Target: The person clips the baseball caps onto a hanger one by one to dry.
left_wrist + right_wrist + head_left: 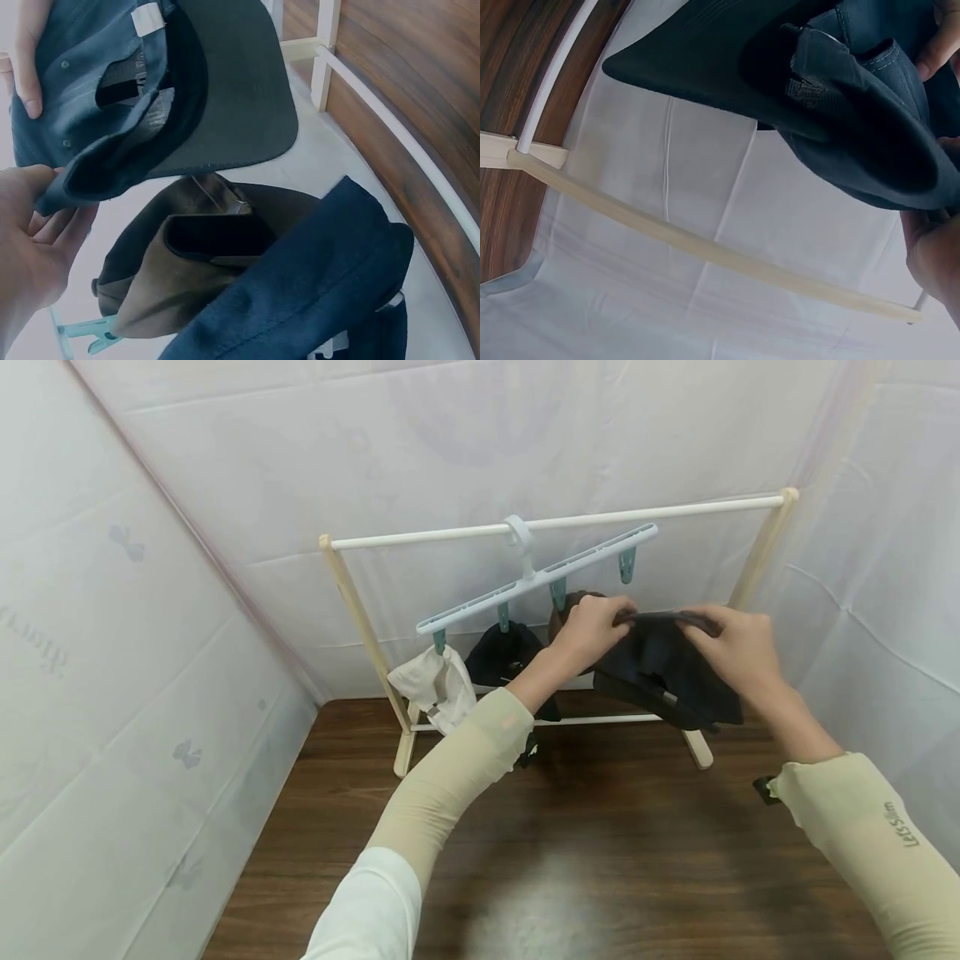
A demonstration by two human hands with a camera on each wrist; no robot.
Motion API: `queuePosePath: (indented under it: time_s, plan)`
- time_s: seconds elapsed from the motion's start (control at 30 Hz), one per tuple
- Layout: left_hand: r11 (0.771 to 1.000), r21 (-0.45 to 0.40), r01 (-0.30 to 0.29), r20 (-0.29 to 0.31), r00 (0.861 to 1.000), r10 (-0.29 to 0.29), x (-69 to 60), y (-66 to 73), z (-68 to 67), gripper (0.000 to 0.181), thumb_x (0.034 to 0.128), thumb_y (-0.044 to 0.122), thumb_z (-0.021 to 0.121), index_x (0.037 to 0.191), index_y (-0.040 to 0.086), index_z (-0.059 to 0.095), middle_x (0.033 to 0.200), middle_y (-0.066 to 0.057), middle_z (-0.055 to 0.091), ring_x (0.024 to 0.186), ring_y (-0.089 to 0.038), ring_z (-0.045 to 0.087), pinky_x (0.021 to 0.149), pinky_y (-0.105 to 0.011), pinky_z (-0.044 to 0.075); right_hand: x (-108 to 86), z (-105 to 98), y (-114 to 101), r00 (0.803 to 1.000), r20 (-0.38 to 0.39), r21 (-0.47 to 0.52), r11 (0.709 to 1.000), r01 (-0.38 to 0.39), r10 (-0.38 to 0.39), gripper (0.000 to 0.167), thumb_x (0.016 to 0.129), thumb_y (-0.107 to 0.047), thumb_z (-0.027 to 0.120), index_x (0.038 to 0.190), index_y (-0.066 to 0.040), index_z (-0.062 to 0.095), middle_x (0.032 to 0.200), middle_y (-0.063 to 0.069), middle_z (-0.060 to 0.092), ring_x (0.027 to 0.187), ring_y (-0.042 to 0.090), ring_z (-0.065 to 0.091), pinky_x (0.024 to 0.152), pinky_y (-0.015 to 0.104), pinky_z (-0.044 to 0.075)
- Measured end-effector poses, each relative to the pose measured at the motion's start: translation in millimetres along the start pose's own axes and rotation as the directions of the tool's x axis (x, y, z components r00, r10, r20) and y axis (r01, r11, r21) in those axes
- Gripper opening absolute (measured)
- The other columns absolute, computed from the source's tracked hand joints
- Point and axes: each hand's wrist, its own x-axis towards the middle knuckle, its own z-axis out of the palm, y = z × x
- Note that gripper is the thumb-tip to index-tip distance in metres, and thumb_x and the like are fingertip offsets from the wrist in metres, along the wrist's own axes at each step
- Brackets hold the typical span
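Note:
Both hands hold up a dark baseball cap (645, 668), its brim hanging low toward the table. My left hand (592, 631) pinches one edge of the cap, and my right hand (738, 647) pinches the opposite side. In the left wrist view the cap's back opening and strap (154, 67) show. Just above the right of the cap hangs a teal clip (627, 565) with nothing in it, on a pale blue hanger (540, 578). A brown cap (172, 285), partly behind my left hand in the head view, hangs from a neighbouring clip (558, 593).
A dark navy cap (501, 656) and a white cap (431, 685) hang clipped farther left. The hanger tilts on the white bar (442, 533) of a wooden rack (360, 618). Beneath lies a brown wood-grain table (600, 835); white cloth walls (187, 693) enclose it.

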Motion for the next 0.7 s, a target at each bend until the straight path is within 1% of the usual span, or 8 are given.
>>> queuePosePath:
  time_s: [0.17, 0.27, 0.37, 0.43, 0.5, 0.57, 0.63, 0.7]
  plan:
    - [1.0, -0.022, -0.013, 0.013, 1.0, 0.014, -0.6, -3.3, 0.7, 0.028, 0.1012, 0.022, 0.066, 0.129, 0.017, 0.069, 0.122, 0.0, 0.072, 0.102, -0.009, 0.069, 0.077, -0.016, 0.053, 2.6, -1, -1, 1.0, 0.014, -0.01, 1.0, -0.018, 0.019, 0.017, 0.09, -0.009, 0.078, 0.105, -0.001, 0.078, 0.089, 0.018, 0.076, 0.067, 0.034, 0.07, 0.061, 0.013, 0.035]
    - [0.997, -0.052, -0.06, 0.003, 0.998, 0.06, 1.1, -5.5, 1.0, 0.027, 0.102, 0.026, 0.065, 0.126, 0.016, 0.071, 0.12, 0.001, 0.073, 0.103, -0.008, 0.068, 0.08, -0.016, 0.052, 5.0, -2, 0, 0.999, 0.014, -0.021, 0.999, -0.034, 0.034, 0.018, 0.091, -0.011, 0.077, 0.104, 0.001, 0.078, 0.089, 0.02, 0.076, 0.068, 0.037, 0.07, 0.062, 0.023, 0.042]
    - [0.992, -0.081, -0.101, -0.005, 0.995, 0.101, 3.3, -8.3, 1.4, 0.032, 0.1033, 0.035, 0.061, 0.126, 0.015, 0.071, 0.12, 0.002, 0.073, 0.106, -0.007, 0.066, 0.088, -0.016, 0.051, 7.3, -4, 2, 0.999, 0.012, -0.036, 0.998, -0.046, 0.046, 0.019, 0.091, -0.013, 0.076, 0.103, 0.002, 0.078, 0.088, 0.021, 0.075, 0.069, 0.04, 0.069, 0.062, 0.035, 0.045]
    - [0.988, -0.115, -0.103, -0.012, 0.995, 0.103, 3.7, -10.3, 2.1, 0.037, 0.1048, 0.04, 0.057, 0.129, 0.015, 0.069, 0.123, 0.002, 0.071, 0.11, -0.008, 0.065, 0.093, -0.017, 0.05, 8.1, -5, 4, 0.999, 0.012, -0.047, 0.998, -0.046, 0.047, 0.018, 0.09, -0.013, 0.077, 0.102, 0.001, 0.078, 0.086, 0.02, 0.076, 0.067, 0.039, 0.068, 0.06, 0.03, 0.044]
    - [0.982, -0.173, -0.079, -0.023, 0.997, 0.076, 3.4, -12.5, 3.0, 0.04, 0.1065, 0.042, 0.052, 0.132, 0.015, 0.067, 0.126, 0.002, 0.069, 0.113, -0.008, 0.063, 0.096, -0.017, 0.049, 9.2, -7, 4, 0.999, 0.018, -0.056, 0.998, -0.041, 0.042, 0.017, 0.09, -0.012, 0.077, 0.102, 0.001, 0.078, 0.085, 0.019, 0.076, 0.065, 0.038, 0.068, 0.059, 0.031, 0.044]
    - [0.967, -0.253, -0.036, -0.044, 0.999, 0.026, 2.4, -14.8, 4.2, 0.041, 0.1083, 0.04, 0.048, 0.136, 0.015, 0.064, 0.131, 0.0, 0.066, 0.118, -0.009, 0.062, 0.098, -0.017, 0.048, 10.4, -9, 4, 0.998, 0.035, -0.068, 0.997, -0.044, 0.047, 0.017, 0.09, -0.012, 0.077, 0.102, -0.001, 0.079, 0.085, 0.018, 0.076, 0.059, 0.032, 0.064, 0.057, 0.029, 0.041]
    - [0.942, -0.335, 0.007, -0.068, 0.997, -0.032, 2.4, -16.1, 5.2, 0.04, 0.1094, 0.034, 0.046, 0.14, 0.014, 0.061, 0.136, -0.001, 0.064, 0.123, -0.01, 0.06, 0.1, -0.017, 0.047, 11.6, -10, 2, 0.997, 0.052, -0.071, 0.996, -0.053, 0.057, 0.017, 0.09, -0.012, 0.075, 0.103, -0.002, 0.079, 0.086, 0.017, 0.076, 0.058, 0.028, 0.062, 0.057, 0.032, 0.041]
    - [0.904, -0.423, 0.055, -0.073, 0.993, -0.094, 3.9, -16.1, 5.4, 0.04, 0.1095, 0.029, 0.045, 0.144, 0.012, 0.056, 0.142, -0.003, 0.06, 0.128, -0.011, 0.058, 0.102, -0.018, 0.047, 12.3, -10, 1, 0.995, 0.067, -0.069, 0.995, -0.067, 0.072, 0.017, 0.091, -0.012, 0.075, 0.104, -0.002, 0.079, 0.087, 0.017, 0.077, 0.059, 0.027, 0.061, 0.058, 0.036, 0.043]
